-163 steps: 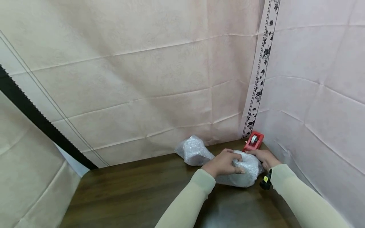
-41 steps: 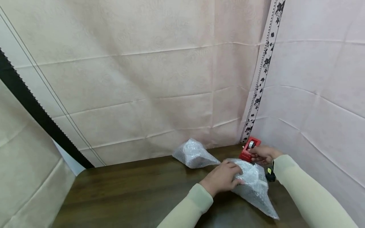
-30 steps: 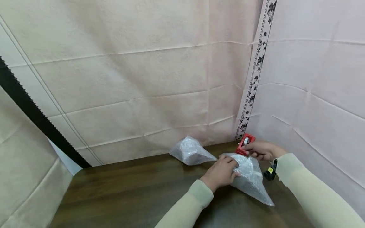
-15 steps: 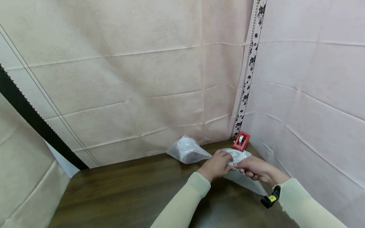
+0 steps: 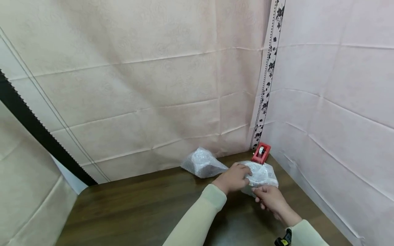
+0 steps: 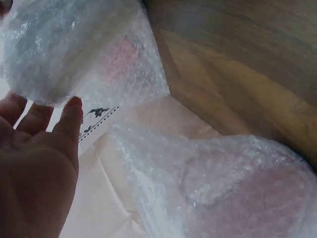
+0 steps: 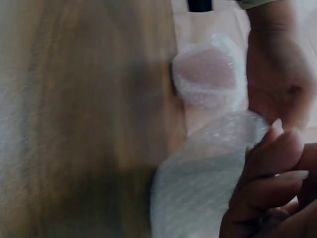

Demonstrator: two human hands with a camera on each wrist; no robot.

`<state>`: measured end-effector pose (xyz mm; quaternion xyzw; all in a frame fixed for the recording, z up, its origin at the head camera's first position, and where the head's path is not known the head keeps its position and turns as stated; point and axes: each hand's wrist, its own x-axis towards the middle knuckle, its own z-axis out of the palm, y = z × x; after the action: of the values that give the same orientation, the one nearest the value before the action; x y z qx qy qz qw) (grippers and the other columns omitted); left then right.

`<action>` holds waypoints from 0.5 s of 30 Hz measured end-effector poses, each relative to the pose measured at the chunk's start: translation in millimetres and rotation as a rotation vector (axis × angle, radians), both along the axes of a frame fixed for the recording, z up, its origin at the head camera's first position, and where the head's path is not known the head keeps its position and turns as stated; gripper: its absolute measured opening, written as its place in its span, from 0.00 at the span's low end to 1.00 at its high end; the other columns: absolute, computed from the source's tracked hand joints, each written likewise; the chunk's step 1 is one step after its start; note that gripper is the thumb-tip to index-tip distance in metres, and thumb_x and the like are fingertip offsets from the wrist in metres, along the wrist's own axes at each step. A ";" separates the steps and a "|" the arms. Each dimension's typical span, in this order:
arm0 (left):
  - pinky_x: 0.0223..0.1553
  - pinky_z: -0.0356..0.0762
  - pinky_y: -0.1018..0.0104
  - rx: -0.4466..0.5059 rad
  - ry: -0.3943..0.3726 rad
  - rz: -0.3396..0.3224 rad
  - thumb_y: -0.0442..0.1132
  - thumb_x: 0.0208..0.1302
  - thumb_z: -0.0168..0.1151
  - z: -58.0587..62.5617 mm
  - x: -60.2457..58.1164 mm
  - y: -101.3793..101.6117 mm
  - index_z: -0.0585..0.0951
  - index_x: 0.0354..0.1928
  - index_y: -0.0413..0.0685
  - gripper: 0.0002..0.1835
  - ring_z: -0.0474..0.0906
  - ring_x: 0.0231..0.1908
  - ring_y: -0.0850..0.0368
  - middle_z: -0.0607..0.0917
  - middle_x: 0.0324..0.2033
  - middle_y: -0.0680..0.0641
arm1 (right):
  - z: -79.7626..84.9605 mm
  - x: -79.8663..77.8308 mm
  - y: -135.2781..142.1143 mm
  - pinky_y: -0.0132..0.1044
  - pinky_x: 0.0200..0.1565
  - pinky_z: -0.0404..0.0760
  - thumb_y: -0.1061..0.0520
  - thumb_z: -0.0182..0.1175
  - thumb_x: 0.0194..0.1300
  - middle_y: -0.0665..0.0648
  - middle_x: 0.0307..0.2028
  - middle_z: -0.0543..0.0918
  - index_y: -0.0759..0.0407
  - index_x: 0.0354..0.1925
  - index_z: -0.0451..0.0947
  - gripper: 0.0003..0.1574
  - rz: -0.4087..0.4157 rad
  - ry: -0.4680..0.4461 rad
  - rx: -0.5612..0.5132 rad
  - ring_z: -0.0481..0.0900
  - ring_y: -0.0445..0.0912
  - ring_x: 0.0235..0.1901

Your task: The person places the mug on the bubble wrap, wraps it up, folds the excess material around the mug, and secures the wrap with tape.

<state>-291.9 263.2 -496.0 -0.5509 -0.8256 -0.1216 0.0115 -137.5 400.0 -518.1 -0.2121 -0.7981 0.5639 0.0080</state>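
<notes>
A bubble-wrapped bundle [image 5: 261, 172] lies at the right end of the table. My left hand [image 5: 234, 177] holds it from the left, fingers over its top; in the left wrist view the fingertips [image 6: 74, 106] press against the edge of the wrap [image 6: 44, 54]. At the bundle's near edge, my right hand [image 5: 271, 198] has thumb and forefinger pinched together on the bubble wrap, the other fingers curled. In the right wrist view these fingers [image 7: 277, 153] overlap the wrap [image 7: 198, 193]. I cannot tell whether a strip of tape is between them.
A second bubble-wrapped bundle [image 5: 201, 162], pinkish inside, sits to the left near the back edge. A red tape dispenser [image 5: 261, 152] stands behind the held bundle in the corner. Pale cloth [image 5: 172, 85] hangs behind and to the right of the dark wooden table [image 5: 138, 208].
My right hand has left the tape dispenser and come down and left to the bundle's near edge. The long loose flap that pointed toward me no longer shows. My left hand keeps its hold.
</notes>
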 end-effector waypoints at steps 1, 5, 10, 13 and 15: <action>0.85 0.67 0.65 0.006 0.010 -0.010 0.50 0.83 0.58 -0.7 -0.2 0.1 0.89 0.63 0.55 0.18 0.80 0.74 0.56 0.90 0.65 0.55 | -3.5 -0.4 -1.8 0.33 0.22 0.73 0.50 0.61 0.88 0.47 0.22 0.83 0.59 0.30 0.84 0.25 -0.027 0.012 0.024 0.75 0.39 0.17; 0.84 0.68 0.65 0.015 0.060 0.004 0.65 0.83 0.62 -4.1 1.9 1.8 0.91 0.60 0.55 0.25 0.85 0.68 0.61 0.93 0.61 0.57 | -14.2 -1.5 -7.0 0.36 0.22 0.75 0.51 0.62 0.86 0.49 0.22 0.85 0.63 0.33 0.87 0.23 -0.088 0.061 0.153 0.78 0.42 0.17; 0.83 0.69 0.67 -0.009 0.099 0.063 0.69 0.73 0.73 -4.6 5.6 4.0 0.91 0.59 0.58 0.28 0.83 0.70 0.59 0.93 0.61 0.59 | -21.7 -5.1 -11.9 0.38 0.22 0.77 0.53 0.55 0.87 0.50 0.18 0.85 0.60 0.30 0.86 0.27 -0.071 0.059 0.371 0.80 0.44 0.15; 0.81 0.73 0.68 -0.025 0.103 0.100 0.69 0.69 0.77 -6.2 8.7 3.8 0.91 0.59 0.60 0.28 0.80 0.73 0.57 0.92 0.61 0.60 | -25.4 -6.1 -14.7 0.40 0.22 0.79 0.54 0.51 0.88 0.50 0.14 0.82 0.58 0.23 0.83 0.31 -0.013 0.011 0.470 0.79 0.44 0.12; 0.79 0.75 0.68 -0.024 0.108 0.131 0.69 0.67 0.80 -7.8 11.0 3.8 0.91 0.58 0.61 0.28 0.79 0.74 0.56 0.92 0.59 0.61 | -23.7 -3.6 -15.7 0.39 0.22 0.79 0.55 0.54 0.87 0.50 0.12 0.81 0.57 0.20 0.81 0.32 0.053 -0.035 0.504 0.78 0.42 0.11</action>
<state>-280.9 266.9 -503.8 -0.5016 -0.8594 -0.0807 0.0575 -141.2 384.3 -541.8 -0.1922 -0.9187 0.3435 0.0322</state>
